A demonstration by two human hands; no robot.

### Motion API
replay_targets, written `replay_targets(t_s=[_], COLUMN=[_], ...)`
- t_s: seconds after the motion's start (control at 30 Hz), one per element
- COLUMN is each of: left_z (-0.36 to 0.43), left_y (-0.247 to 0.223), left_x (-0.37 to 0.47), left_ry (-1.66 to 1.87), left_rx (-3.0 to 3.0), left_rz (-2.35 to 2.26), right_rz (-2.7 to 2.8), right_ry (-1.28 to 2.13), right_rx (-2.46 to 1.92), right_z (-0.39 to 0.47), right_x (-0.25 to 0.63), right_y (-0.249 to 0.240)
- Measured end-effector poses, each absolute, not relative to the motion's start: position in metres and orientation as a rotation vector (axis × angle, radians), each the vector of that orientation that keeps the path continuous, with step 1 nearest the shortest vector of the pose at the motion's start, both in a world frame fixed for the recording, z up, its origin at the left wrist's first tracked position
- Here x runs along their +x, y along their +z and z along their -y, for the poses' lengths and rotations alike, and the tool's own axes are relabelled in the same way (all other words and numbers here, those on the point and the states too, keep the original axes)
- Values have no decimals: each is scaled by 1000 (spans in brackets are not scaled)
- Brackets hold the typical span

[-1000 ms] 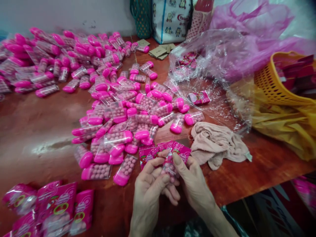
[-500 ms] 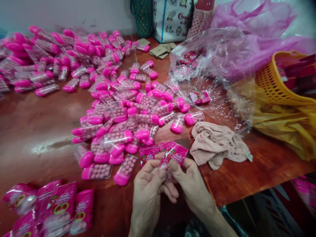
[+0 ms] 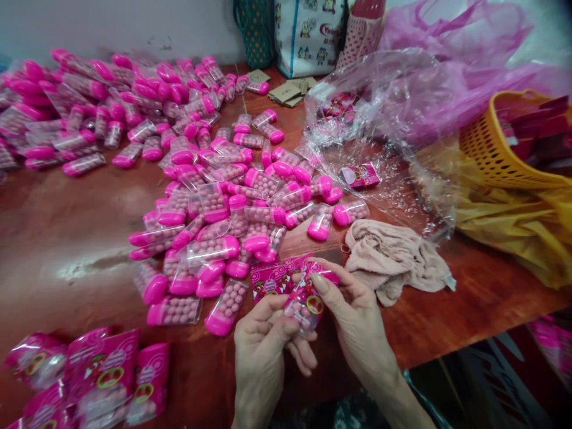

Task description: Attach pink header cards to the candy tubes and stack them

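A small pink printed packet [image 3: 305, 305] with a clear lower part showing round candies is between my two hands. The fingers of my left hand [image 3: 268, 345] are closed on its lower left edge. My right hand [image 3: 353, 316] pinches its upper right part between thumb and fingers. Flat pink packets [image 3: 270, 280] lie on the table just behind it. Beyond them is a heap of clear containers [image 3: 214, 202] with bright pink caps and pale pink balls. Several filled pink packets [image 3: 107, 375] are piled at the lower left.
A beige cloth [image 3: 393, 256] lies right of my hands. Behind it are crumpled clear plastic [image 3: 379, 125], a yellow basket [image 3: 487, 140] and a yellow bag [image 3: 509, 220]. A larger pile of containers [image 3: 89, 113] is at the back left; bags [image 3: 308, 36] stand by the wall.
My right hand has moved from the middle of the packet up to its upper right, uncovering the candies and the round emblem. My left hand has shifted slightly left and down.
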State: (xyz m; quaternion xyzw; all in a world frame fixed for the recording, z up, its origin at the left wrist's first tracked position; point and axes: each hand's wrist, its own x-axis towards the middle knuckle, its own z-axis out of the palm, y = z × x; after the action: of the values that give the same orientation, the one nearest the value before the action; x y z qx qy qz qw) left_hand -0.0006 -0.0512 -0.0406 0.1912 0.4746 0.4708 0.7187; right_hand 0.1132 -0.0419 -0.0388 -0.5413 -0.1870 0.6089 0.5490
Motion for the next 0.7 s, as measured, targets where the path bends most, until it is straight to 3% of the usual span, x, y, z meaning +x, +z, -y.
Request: replay_targets(t_s=[0.5,0.7], left_z=[54,53], left_y=[-44,-45], left_x=[3,12], left_ry=[1108,1016], left_rx=[505,477], left_rz=[-1082,-1025], right_rz=[462,388], right_ry=[1449,1261], right_rx=[-1236,-1288], right_z=[43,44], right_x=[119,127], right_y=[-44,-50])
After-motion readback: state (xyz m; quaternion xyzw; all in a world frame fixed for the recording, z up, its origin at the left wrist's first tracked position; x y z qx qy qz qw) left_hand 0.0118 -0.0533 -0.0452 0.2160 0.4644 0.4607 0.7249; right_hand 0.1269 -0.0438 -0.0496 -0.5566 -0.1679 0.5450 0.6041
